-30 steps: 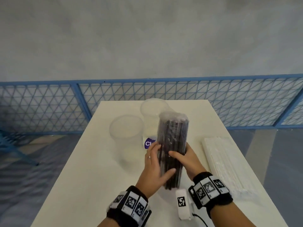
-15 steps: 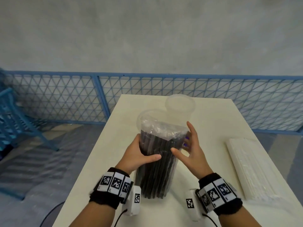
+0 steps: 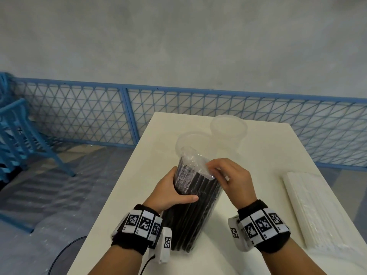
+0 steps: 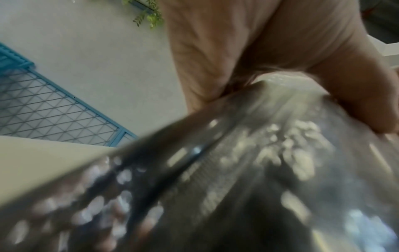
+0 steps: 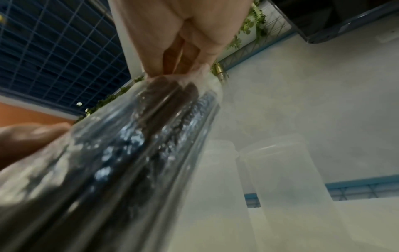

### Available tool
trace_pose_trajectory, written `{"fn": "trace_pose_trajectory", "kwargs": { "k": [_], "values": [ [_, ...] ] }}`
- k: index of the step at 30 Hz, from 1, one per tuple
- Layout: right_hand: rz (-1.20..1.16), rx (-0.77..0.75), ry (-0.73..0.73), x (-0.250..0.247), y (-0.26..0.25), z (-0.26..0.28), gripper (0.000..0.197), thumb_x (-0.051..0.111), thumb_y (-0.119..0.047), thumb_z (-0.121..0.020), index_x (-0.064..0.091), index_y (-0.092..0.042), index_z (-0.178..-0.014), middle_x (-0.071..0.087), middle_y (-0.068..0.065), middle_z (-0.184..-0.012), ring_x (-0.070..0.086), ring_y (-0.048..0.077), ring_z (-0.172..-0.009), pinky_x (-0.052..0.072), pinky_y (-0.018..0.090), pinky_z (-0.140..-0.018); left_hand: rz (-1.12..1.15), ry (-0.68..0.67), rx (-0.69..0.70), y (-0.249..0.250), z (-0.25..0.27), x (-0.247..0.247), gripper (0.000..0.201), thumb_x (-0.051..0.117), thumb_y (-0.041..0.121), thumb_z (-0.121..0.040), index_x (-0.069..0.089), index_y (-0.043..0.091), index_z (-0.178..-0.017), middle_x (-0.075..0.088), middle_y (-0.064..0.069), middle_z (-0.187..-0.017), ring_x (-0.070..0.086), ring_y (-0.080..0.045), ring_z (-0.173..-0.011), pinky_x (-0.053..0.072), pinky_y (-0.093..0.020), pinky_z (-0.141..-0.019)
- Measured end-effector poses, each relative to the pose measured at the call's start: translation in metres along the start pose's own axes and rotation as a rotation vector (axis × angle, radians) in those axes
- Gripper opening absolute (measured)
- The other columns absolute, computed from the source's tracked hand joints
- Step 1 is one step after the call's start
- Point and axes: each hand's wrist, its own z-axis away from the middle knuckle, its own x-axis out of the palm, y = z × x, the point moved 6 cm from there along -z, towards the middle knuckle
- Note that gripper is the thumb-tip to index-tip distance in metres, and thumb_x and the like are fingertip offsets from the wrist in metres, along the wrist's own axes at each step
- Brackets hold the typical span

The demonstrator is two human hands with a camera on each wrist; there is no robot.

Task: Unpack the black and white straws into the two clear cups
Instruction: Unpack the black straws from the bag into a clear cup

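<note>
Left hand (image 3: 168,192) around black straw pack (image 3: 192,211), mid-table (image 3: 123,205).

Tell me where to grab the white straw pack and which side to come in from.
Grip the white straw pack across its narrow width near the middle, coming from above with the right hand, probably. It lies flat along the table's right edge, long and slim, so fingers can likely span it; a mid-length hold should limit sagging.

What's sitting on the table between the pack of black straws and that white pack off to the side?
Only the right hand, at the top of the black straw pack. In the head view, the table is bare across to the white straw pack.
</note>
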Motion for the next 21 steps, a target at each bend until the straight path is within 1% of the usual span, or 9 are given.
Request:
{"fn": "trace_pose_trajectory", "kwargs": {
  "k": [2,3,6,8,10,12,16,18,21],
  "values": [
    [-0.072,0.105,0.029,-0.006,0.005,-0.007,0.006,0.064,-0.008,-0.083,0.066,-0.012,-0.086,0.066,-0.007,-0.085,0.057,-0.002,-0.078,0.043,0.007,-0.071,0.0,-0.017,0.002,0.0,0.001,0.0,0.075,0.09,0.025,-0.055,0.051,0.032,-0.118,0.066,0.01,-0.113,0.062,0.0,-0.104,0.05,-0.027,-0.094],
    [-0.097,0.123,-0.009,-0.007,0.005,-0.011,0.005,0.066,-0.013,-0.082,0.066,-0.014,-0.087,0.065,-0.009,-0.085,0.057,-0.003,-0.08,0.043,0.008,-0.072,0.004,-0.02,0.0,-0.001,0.001,-0.001,0.077,0.089,0.028,-0.053,0.05,0.03,-0.12,0.066,0.01,-0.114,0.062,-0.001,-0.104,0.05,-0.028,-0.094],
    [-0.085,0.075,-0.315,0.002,0.002,-0.013,0.032,0.076,-0.029,-0.073,0.063,-0.023,-0.101,0.062,-0.016,-0.103,0.053,-0.005,-0.098,0.039,0.008,-0.083,0.024,-0.006,-0.005,-0.002,0.002,-0.005,0.082,0.088,0.034,-0.05,0.05,0.028,-0.123,0.066,0.009,-0.115,0.062,-0.002,-0.106,0.05,-0.031,-0.096],
    [-0.033,0.017,-0.419,0.008,0.003,-0.009,0.04,0.077,-0.028,-0.072,0.061,-0.027,-0.108,0.058,-0.016,-0.114,0.05,-0.003,-0.106,0.038,0.009,-0.09,0.03,0.007,-0.012,-0.004,0.003,-0.008,0.084,0.088,0.036,-0.048,0.05,0.028,-0.123,0.066,0.009,-0.116,0.062,-0.003,-0.107,0.05,-0.033,-0.097],
    [0.009,-0.015,-0.387,0.009,0.004,-0.006,0.037,0.074,-0.023,-0.075,0.062,-0.027,-0.11,0.06,-0.014,-0.116,0.05,0.0,-0.107,0.038,0.011,-0.092,0.036,0.015,-0.024,-0.006,0.004,-0.009,0.084,0.088,0.036,-0.048,0.051,0.028,-0.122,0.066,0.009,-0.115,0.062,-0.004,-0.106,0.05,-0.034,-0.097],
    [0.027,-0.045,-0.321,0.012,0.002,-0.004,0.031,0.072,-0.019,-0.078,0.064,-0.024,-0.107,0.064,-0.009,-0.111,0.053,0.002,-0.103,0.041,0.013,-0.09,0.037,0.028,-0.033,-0.008,0.004,-0.01,0.084,0.088,0.036,-0.047,0.051,0.028,-0.122,0.066,0.009,-0.115,0.063,-0.004,-0.106,0.05,-0.034,-0.097],
    [0.049,-0.079,-0.164,0.013,-0.004,-0.004,0.008,0.067,-0.015,-0.082,0.069,-0.016,-0.09,0.07,-0.003,-0.092,0.061,0.01,-0.084,0.049,0.022,-0.073,0.027,0.051,-0.04,-0.008,0.004,-0.013,0.083,0.087,0.037,-0.047,0.051,0.029,-0.121,0.066,0.01,-0.113,0.062,-0.003,-0.105,0.049,-0.031,-0.097],
    [0.036,-0.043,-0.115,0.01,-0.005,-0.008,0.004,0.065,-0.011,-0.084,0.067,-0.014,-0.083,0.068,-0.003,-0.082,0.059,0.007,-0.075,0.047,0.017,-0.067,0.019,0.042,-0.036,-0.007,0.006,-0.012,0.084,0.087,0.037,-0.047,0.051,0.028,-0.122,0.066,0.01,-0.114,0.062,-0.003,-0.106,0.049,-0.031,-0.096],
    [-0.069,0.057,-0.075,0.004,-0.006,-0.021,0.007,0.062,-0.007,-0.084,0.065,-0.01,-0.079,0.065,-0.001,-0.077,0.055,0.003,-0.072,0.042,0.009,-0.068,-0.001,0.022,-0.031,-0.005,0.008,-0.012,0.081,0.089,0.03,-0.053,0.049,0.029,-0.123,0.065,0.01,-0.117,0.061,-0.003,-0.108,0.049,-0.027,-0.095]
  ]
}}
